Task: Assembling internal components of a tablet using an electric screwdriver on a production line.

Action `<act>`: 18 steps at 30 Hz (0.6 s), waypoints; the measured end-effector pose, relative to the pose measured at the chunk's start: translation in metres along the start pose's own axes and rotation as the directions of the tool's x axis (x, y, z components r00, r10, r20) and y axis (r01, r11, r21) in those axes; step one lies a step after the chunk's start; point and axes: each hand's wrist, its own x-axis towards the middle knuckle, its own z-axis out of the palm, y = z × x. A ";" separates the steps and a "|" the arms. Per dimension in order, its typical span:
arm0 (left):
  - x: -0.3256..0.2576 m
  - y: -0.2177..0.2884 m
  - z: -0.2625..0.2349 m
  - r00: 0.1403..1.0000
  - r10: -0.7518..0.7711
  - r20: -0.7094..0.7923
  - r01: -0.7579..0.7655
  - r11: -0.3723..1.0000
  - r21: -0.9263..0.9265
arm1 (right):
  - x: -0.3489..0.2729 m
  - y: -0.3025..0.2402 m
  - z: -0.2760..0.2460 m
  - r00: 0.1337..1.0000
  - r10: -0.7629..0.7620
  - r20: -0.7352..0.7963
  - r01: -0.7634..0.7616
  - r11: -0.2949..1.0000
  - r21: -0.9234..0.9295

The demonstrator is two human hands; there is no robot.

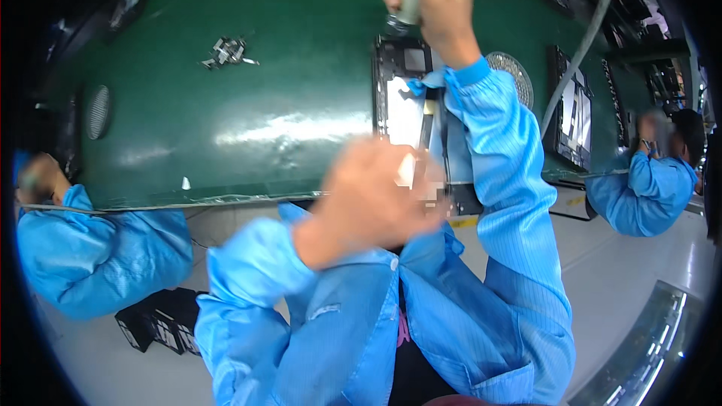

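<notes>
My right hand (445, 11) is closed around a pale grey-green power screwdriver (410, 4) at the far edge of the view. Its dark tip points down over the far end of a black-framed device panel (402, 105) with a bright silvery middle. My left hand (376, 195) is above the near end of that panel, by the table's front edge. Motion smears its fingers, so whether it holds anything is hidden. My right sleeve covers part of the panel's right side.
On the green table (301, 90) lie a pile of small metal pieces (228, 53) and a round dish (513, 79). Another black-framed panel (575, 109) lies to the right, beside a grey cable (583, 53). Blue-sleeved people sit left (105, 256) and right (643, 192).
</notes>
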 end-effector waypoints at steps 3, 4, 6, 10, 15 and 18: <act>-0.019 0.042 0.029 0.954 0.064 0.294 -0.135 0.964 0.229 | 0.007 -0.026 -0.036 0.983 -0.182 -0.017 0.182 0.983 0.031; -0.017 0.042 0.035 0.955 0.065 0.290 -0.147 0.951 0.271 | 0.006 -0.039 -0.048 0.976 -0.196 -0.093 0.200 0.979 0.036; -0.011 0.035 0.039 0.962 0.035 0.271 -0.109 0.958 0.264 | 0.000 -0.059 -0.076 0.959 -0.234 -0.158 0.228 0.972 -0.054; 0.024 -0.020 0.031 0.957 0.046 0.287 -0.140 0.938 0.316 | -0.008 -0.074 -0.126 0.937 -0.233 -0.262 0.183 0.963 -0.199; 0.087 -0.117 0.035 0.959 0.015 0.285 -0.154 0.868 0.472 | -0.002 -0.060 -0.155 0.943 -0.204 -0.264 0.132 0.955 -0.266; 0.142 -0.181 0.036 0.960 0.069 0.273 -0.219 0.793 0.569 | -0.005 -0.071 -0.168 0.920 -0.238 -0.311 0.151 0.949 -0.278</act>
